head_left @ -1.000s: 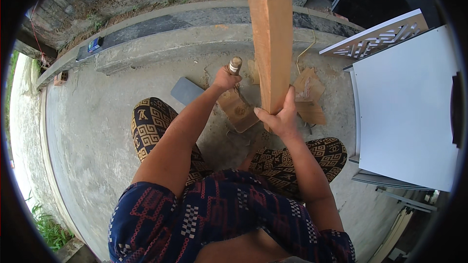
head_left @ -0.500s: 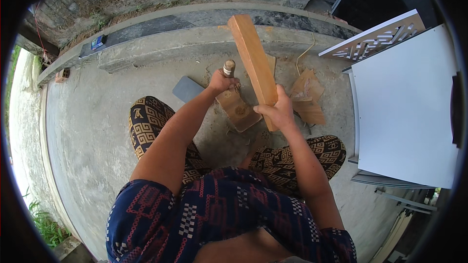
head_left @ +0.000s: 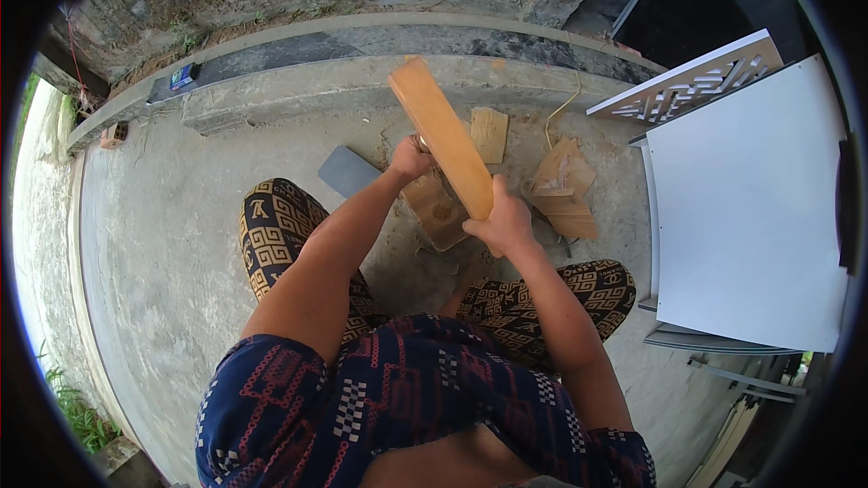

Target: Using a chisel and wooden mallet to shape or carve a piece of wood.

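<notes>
My right hand (head_left: 504,221) is wrapped round the near end of a long squared wooden block (head_left: 443,131), which slants up and to the left. My left hand (head_left: 411,158) is closed on an upright wooden-handled chisel (head_left: 421,142); the block hides most of its handle, and its blade is out of sight. Below both hands a brown wooden board (head_left: 432,208) lies on the ground, with a round dark patch on its face. The block overlaps the chisel's top in the head view; whether they touch I cannot tell.
A grey flat sheet (head_left: 351,170) lies left of the board. Beyond it are a pale wood piece (head_left: 489,134) and broken brown wood pieces (head_left: 565,190). A white panel (head_left: 746,217) and a fretwork panel (head_left: 696,81) stand at right. A low concrete ledge (head_left: 298,86) crosses behind.
The wooden block has swung down and left, so that it now covers the top of the chisel. My right hand moved slightly left with it; my left hand stays nearly in place.
</notes>
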Demonstrator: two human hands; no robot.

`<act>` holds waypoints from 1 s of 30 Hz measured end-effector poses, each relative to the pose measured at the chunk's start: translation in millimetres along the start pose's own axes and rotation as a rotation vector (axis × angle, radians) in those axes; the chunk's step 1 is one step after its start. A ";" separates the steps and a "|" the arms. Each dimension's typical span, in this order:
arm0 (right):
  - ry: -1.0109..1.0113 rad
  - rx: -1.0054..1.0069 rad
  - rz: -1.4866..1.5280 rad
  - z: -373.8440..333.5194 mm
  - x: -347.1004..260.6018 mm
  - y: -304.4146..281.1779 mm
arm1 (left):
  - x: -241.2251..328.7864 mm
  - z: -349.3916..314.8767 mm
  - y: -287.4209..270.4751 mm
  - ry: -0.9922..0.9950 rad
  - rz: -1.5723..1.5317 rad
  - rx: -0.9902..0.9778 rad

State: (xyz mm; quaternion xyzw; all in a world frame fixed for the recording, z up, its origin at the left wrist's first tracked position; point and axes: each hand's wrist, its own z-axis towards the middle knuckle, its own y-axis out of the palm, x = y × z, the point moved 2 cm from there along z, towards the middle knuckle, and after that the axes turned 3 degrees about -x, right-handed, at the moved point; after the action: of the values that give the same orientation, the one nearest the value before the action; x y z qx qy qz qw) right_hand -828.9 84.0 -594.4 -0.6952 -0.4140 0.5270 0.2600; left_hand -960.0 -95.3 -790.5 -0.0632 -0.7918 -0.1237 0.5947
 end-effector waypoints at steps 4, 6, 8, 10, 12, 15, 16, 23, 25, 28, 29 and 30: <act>-0.121 0.051 0.177 -3.0 0.4 1.1 | 2.2 -3.6 -0.6 -0.014 0.071 -0.016; -0.200 0.100 0.304 -6.0 -7.1 -5.0 | 7.6 -5.0 -1.0 -0.023 0.130 0.022; -0.326 0.276 0.497 -14.5 -24.5 -19.5 | 8.2 -4.3 -4.8 -0.047 0.184 0.023; -0.343 0.324 0.485 -13.1 -22.3 -17.3 | 12.0 -5.7 -4.2 -0.054 0.192 0.033; -0.349 0.382 0.471 -12.7 -13.5 -13.7 | 16.5 -7.2 0.3 -0.061 0.202 0.028; -0.110 0.120 0.145 -4.9 -0.9 -0.8 | 14.7 -5.9 -1.8 -0.063 0.111 0.002; -0.066 0.065 0.080 -1.3 0.9 2.5 | 15.4 -5.9 -0.7 -0.066 0.110 -0.011; -0.306 0.258 0.464 -14.4 -25.9 -17.3 | -6.4 2.2 -10.3 0.012 0.093 -0.004; -0.364 0.342 0.493 -15.9 -29.2 -25.4 | -2.0 1.1 -6.8 -0.030 0.146 0.009; -0.376 0.400 0.492 -14.9 -18.6 -15.6 | 10.9 -6.2 -3.0 -0.065 0.188 0.028; -0.329 0.371 0.461 -12.4 -10.9 -7.5 | 13.6 -7.3 -2.0 -0.060 0.175 0.035; -0.324 0.374 0.461 -8.8 -4.4 -2.1 | 16.4 -8.2 -1.6 -0.062 0.176 0.029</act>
State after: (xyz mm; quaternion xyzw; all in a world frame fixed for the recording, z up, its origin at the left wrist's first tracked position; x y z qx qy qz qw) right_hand -821.7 82.0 -587.7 -0.6180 -0.1779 0.7424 0.1880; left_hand -957.4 -99.9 -772.8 -0.1278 -0.8029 -0.0577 0.5794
